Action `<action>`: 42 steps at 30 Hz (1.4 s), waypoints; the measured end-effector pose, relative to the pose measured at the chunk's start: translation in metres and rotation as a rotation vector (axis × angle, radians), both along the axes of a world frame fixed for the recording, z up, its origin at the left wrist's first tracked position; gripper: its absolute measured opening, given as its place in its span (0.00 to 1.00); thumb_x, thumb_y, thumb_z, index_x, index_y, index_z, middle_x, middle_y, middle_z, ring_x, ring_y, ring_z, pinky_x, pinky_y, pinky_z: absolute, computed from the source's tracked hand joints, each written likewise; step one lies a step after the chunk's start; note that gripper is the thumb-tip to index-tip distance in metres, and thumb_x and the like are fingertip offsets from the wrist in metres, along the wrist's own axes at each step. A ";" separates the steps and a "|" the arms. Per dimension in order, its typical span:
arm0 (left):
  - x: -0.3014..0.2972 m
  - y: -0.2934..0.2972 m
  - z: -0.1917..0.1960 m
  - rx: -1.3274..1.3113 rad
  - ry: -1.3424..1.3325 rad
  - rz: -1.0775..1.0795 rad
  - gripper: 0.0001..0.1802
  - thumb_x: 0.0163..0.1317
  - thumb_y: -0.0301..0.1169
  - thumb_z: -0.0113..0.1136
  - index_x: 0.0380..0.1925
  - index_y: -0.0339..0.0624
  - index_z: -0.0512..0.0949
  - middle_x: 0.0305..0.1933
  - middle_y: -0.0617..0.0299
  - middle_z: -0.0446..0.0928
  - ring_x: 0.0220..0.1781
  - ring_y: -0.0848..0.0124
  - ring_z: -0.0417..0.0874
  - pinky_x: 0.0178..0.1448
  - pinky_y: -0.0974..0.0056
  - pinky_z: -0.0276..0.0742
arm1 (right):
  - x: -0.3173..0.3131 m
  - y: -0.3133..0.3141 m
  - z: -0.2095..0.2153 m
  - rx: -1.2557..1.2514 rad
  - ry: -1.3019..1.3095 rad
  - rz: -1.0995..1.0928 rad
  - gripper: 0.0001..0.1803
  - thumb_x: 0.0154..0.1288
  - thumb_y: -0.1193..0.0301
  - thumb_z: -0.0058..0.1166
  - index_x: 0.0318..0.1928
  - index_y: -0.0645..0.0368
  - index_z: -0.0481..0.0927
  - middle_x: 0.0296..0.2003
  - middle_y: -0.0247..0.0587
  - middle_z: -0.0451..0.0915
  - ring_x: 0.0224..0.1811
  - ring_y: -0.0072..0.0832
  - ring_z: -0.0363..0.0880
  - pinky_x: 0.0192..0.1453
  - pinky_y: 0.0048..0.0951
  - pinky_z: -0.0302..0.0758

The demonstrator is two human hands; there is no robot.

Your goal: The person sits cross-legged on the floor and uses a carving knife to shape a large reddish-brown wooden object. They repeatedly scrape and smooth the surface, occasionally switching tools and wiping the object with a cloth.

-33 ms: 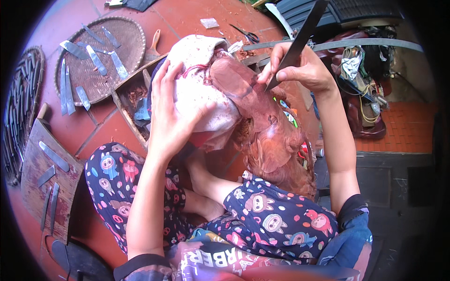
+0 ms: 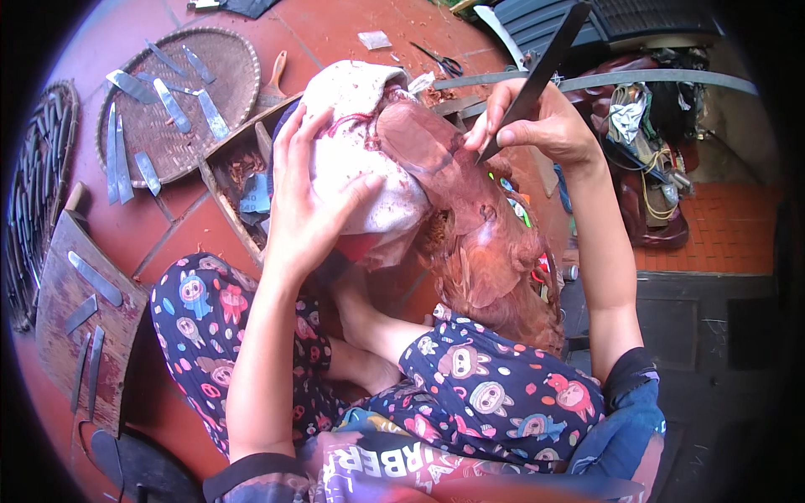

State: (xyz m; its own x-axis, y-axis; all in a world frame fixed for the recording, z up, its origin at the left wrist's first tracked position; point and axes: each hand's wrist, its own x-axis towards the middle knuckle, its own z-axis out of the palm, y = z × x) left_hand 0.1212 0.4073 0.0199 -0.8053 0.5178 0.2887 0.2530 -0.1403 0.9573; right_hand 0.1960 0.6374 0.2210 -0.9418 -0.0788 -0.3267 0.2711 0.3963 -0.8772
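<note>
A reddish-brown carved piece of wood (image 2: 482,260) leans beside my right leg, its upper end against a stained white cloth wrap (image 2: 360,197) with a red cord. On the cloth my left hand (image 2: 306,189) lies with fingers spread and thumb apart, steadying the wrapped bundle. My right hand (image 2: 537,126) is closed around a long, flat, dark carving blade (image 2: 545,71), held at a slant. Its lower tip reaches the wood's upper right edge, and the right fingertips are close to that spot. What lies under the cloth is hidden.
A round woven tray (image 2: 239,63) with several metal blades stands at the far left, near a basket of dark tools (image 2: 38,201). More blades lie on a worn board (image 2: 63,335). A wooden box (image 2: 222,189) holds shavings. Scissors (image 2: 449,63) and a brush (image 2: 277,75) rest on the tiles.
The blade in my right hand has shifted and tilted slightly to the right. My left hand stays on the cloth.
</note>
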 end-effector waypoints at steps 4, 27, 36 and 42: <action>-0.008 -0.005 0.003 0.047 -0.084 -0.065 0.40 0.49 0.38 0.73 0.64 0.46 0.72 0.74 0.46 0.59 0.77 0.51 0.61 0.78 0.50 0.58 | 0.004 0.012 -0.005 -0.070 0.084 0.052 0.05 0.62 0.78 0.61 0.38 0.66 0.82 0.37 0.50 0.87 0.43 0.35 0.87 0.51 0.34 0.82; -0.029 -0.111 0.100 -0.069 0.185 0.336 0.08 0.69 0.28 0.58 0.38 0.32 0.80 0.28 0.54 0.81 0.26 0.69 0.79 0.31 0.65 0.73 | 0.031 -0.104 0.024 0.542 0.150 0.106 0.22 0.56 0.78 0.59 0.53 0.71 0.78 0.39 0.46 0.83 0.45 0.28 0.83 0.53 0.28 0.76; -0.131 -0.387 0.033 -1.056 0.280 0.587 0.11 0.68 0.29 0.57 0.47 0.41 0.81 0.43 0.51 0.79 0.44 0.51 0.81 0.51 0.57 0.75 | 0.039 -0.062 -0.007 0.715 0.188 0.257 0.20 0.57 0.77 0.59 0.52 0.68 0.80 0.56 0.55 0.81 0.70 0.49 0.71 0.71 0.41 0.67; -0.139 -0.397 -0.015 -0.564 -0.254 0.509 0.12 0.70 0.32 0.60 0.45 0.34 0.82 0.36 0.66 0.82 0.37 0.78 0.78 0.45 0.70 0.73 | 0.043 -0.060 -0.007 0.632 0.185 0.183 0.19 0.54 0.79 0.58 0.49 0.68 0.81 0.54 0.52 0.83 0.71 0.50 0.68 0.77 0.46 0.60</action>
State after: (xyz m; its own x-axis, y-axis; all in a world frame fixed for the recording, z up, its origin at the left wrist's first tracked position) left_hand -0.0175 0.0102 0.0051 -0.9880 0.0821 -0.1308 -0.0794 0.4559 0.8865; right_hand 0.2392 0.5774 0.2141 -0.9762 -0.0896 -0.1973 0.0185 0.8729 -0.4876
